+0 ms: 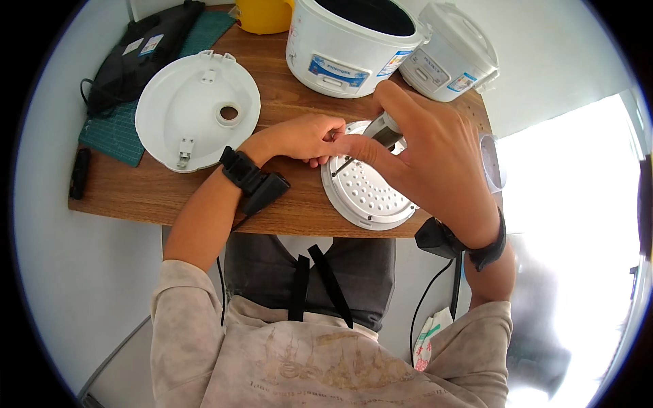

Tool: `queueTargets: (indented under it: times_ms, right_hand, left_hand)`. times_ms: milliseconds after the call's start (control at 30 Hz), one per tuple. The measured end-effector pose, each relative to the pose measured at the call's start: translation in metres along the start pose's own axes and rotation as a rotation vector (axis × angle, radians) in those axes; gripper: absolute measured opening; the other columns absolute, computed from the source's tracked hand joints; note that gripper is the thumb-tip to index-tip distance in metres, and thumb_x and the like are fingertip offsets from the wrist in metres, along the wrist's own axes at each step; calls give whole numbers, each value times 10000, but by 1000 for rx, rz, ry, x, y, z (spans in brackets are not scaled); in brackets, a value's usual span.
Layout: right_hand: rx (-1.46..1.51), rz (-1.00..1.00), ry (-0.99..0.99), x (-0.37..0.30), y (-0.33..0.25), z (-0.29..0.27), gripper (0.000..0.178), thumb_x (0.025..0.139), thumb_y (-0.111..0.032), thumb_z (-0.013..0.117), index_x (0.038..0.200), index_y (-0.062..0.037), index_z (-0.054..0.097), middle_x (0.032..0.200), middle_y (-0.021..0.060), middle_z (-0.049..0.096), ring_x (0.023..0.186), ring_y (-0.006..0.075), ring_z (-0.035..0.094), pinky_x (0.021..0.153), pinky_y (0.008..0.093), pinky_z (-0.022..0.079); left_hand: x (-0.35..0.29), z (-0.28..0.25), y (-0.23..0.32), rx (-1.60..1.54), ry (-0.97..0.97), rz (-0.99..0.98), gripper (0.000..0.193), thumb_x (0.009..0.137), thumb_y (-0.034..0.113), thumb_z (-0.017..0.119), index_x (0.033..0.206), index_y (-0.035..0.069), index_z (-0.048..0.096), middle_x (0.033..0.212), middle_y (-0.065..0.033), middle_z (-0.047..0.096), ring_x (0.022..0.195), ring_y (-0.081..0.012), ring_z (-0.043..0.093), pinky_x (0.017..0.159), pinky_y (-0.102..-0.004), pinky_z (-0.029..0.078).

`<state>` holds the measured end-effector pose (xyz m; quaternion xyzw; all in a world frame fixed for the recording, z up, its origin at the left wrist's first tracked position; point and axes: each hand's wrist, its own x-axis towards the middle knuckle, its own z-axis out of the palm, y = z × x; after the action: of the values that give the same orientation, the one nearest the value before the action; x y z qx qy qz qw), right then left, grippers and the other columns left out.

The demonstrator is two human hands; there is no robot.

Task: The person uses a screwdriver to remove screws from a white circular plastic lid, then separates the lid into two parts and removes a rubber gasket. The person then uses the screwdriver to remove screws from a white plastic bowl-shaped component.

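Note:
Gripped in my right hand (435,153) is a grey screwdriver (389,130) with a thick body, partly hidden by the fingers. Its thin shaft slants down to a dark screw spot at the left rim of a round white lid plate (373,190) covered in small dimples. My left hand (304,138) is at the plate's upper left edge, fingers curled together; what lies between the fingertips is hidden. The plate lies flat near the table's front edge. A larger white round lid shell (170,112) with a round hole rests to the left.
A white rice cooker body (340,47) stands open at the back, beside a closed white rice cooker (452,54). On a green cutting mat (112,139) lies a black device (136,61). A yellow container (262,15) is behind, and a white oval part (491,162) sits at the right edge.

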<state>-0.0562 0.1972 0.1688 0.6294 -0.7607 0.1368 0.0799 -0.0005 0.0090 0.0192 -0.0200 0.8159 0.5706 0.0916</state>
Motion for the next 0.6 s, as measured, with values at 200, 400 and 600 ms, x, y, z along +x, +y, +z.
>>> queueTargets:
  times_ms: [200, 400, 600]
  right_hand:
    - [85, -29, 46, -3, 1, 6, 284, 840, -188, 750, 987, -47, 553, 744, 99, 667, 655, 253, 668, 591, 336, 490]
    - [286, -52, 39, -4, 1, 10, 313, 819, -146, 753, 1033, -55, 542, 785, 106, 665, 692, 249, 682, 604, 330, 497]
    - [16, 57, 51, -1, 2, 8, 262, 845, -205, 722, 972, -58, 545, 633, 110, 619, 571, 311, 630, 541, 404, 474]
  left_hand:
    - [0, 0, 1, -24, -7, -29, 223, 975, 233, 644, 942, 50, 520, 740, -41, 644, 605, -111, 612, 533, -261, 497]
    - [-2, 0, 7, 30, -13, -58, 221, 975, 230, 642, 937, 52, 518, 734, -43, 641, 607, -111, 611, 536, -263, 498]
    - [3, 0, -6, -34, -18, -18, 221, 973, 238, 646, 945, 55, 525, 733, -42, 641, 608, -109, 609, 537, -262, 496]
